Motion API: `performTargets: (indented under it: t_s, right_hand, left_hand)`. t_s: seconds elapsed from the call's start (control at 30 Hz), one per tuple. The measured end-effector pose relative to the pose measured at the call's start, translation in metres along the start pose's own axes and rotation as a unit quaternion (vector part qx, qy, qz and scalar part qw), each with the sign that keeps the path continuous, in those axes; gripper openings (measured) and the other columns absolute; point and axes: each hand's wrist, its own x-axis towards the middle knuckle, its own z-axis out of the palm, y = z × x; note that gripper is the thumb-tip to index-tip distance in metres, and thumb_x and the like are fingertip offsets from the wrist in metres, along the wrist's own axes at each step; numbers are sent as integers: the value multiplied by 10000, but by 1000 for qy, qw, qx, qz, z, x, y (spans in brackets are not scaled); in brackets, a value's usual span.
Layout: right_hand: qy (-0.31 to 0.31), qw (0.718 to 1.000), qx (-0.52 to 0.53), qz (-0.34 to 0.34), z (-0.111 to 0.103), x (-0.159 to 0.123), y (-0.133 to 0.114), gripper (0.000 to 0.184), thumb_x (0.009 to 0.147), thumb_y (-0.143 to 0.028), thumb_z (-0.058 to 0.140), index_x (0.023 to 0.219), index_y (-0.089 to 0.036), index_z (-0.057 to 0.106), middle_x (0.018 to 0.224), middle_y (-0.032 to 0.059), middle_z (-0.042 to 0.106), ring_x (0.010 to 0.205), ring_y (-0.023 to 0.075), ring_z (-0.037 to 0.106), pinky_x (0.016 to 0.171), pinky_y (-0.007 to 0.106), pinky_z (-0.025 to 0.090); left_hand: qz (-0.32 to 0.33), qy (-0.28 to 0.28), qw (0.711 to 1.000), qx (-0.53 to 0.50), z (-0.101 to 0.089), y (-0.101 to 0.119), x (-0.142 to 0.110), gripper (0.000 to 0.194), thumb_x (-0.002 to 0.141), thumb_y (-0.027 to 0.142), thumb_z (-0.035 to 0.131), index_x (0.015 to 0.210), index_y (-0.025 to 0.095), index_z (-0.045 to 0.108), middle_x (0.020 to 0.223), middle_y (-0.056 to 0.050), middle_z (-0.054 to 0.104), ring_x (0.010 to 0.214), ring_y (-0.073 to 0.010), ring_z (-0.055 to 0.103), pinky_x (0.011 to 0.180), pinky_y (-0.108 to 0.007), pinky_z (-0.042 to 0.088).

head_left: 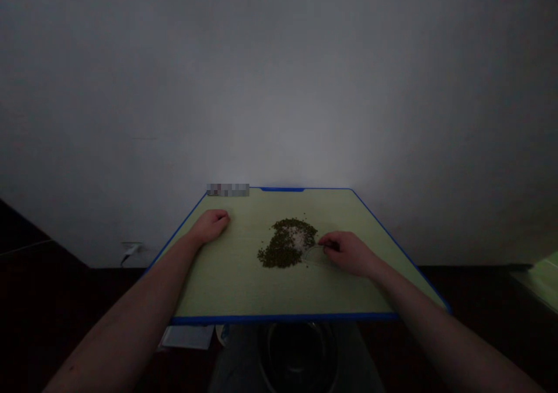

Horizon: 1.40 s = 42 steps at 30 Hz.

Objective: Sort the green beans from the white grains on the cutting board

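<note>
A loose heap of small green beans or grains (281,250) lies on the yellow-green, blue-edged tabletop (235,288), with a patch of pale, whitish grains (299,239) in it. My right hand (349,252) is at the heap's right side, its fingers pinched on a clear dish with a curved rim (310,253). The dish is faint, so its full shape is hard to make out. To the left of the heap, my left hand (211,225) rests on the tabletop, fingers curled in and nothing visible in them.
A grey wall (279,90) rises behind the table. Below the front edge is a dark round metal bowl (297,352). A white flat item (188,337) lies lower left. A plug with a cord (131,249) sits in the wall at left.
</note>
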Motion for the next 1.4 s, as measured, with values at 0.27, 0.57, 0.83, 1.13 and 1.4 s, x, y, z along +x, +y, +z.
performTargets:
  t_s: [0.27,0.57,0.83,1.13,1.4]
  right_hand:
    - [2,1000,5,6,0,-3,1,259,704,-166,473,876,-164,667,713,25,658,628,139,562,573,234,385]
    - [4,1000,9,9,-2,-6,0,251,700,-163,476,858,-162,671,706,21,657,597,125,549,554,225,379]
    - [-5,1000,11,5,0,-6,-3,255,701,-161,466,865,-161,661,682,11,636,601,123,545,547,220,371]
    - [9,1000,-7,3,0,-3,-3,243,709,-159,459,846,-170,659,679,12,634,606,129,541,557,227,366]
    - [6,1000,-14,-7,2,4,-8,269,715,-170,452,880,-168,665,706,23,641,607,130,536,572,229,370]
  left_hand:
    - [-6,-7,1000,0,0,1,0,233,713,306,351,534,177,426,501,32,385,534,-125,408,508,-239,283]
    - [-4,-2,1000,5,0,0,0,241,710,317,361,523,178,422,492,32,378,528,-122,400,503,-238,270]
    - [-3,-5,1000,4,0,0,1,246,715,319,356,524,178,419,490,32,390,527,-123,407,502,-237,267]
    - [-5,-2,1000,8,0,-1,1,239,708,312,358,520,176,413,496,28,357,529,-121,386,498,-238,253]
    - [3,-5,1000,12,-2,1,0,240,705,311,351,530,172,440,488,25,383,522,-124,404,501,-241,263]
